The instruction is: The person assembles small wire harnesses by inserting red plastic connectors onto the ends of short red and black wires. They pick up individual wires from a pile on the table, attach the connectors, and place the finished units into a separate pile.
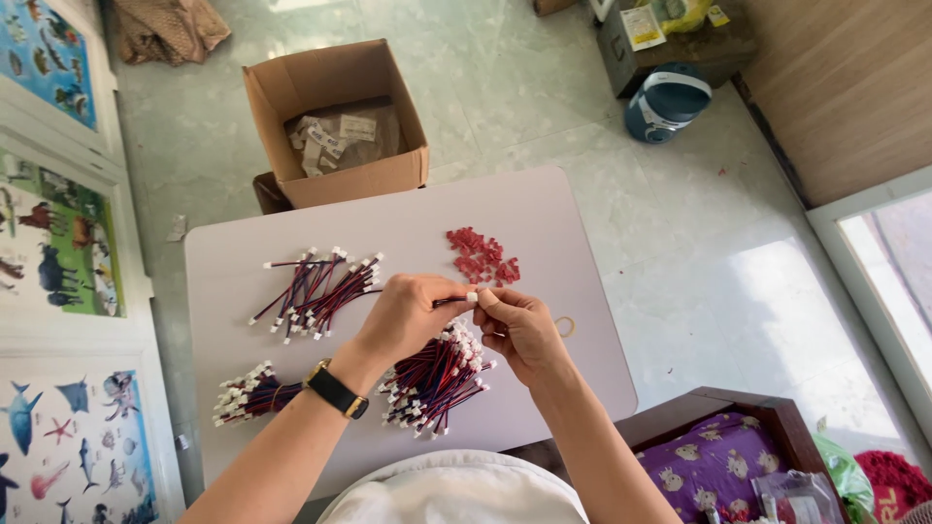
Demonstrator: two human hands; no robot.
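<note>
left hand (408, 315) — right hand (519, 325) | pinch white connector (472, 297) | wire mostly hidden

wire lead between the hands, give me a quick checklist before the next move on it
1. Left hand grips the wire lead: ok.
2. Right hand pinches the white connector at its end: ok.
3. Red plastic pieces heaped on the table near the hands: ok.
4. Red piece already fitted on the connector: cannot tell, too small.
5. Loose wire pile and bundle apart from the pile under the hands: ok.
6. Rubber band lying beside the right hand: ok.
</note>
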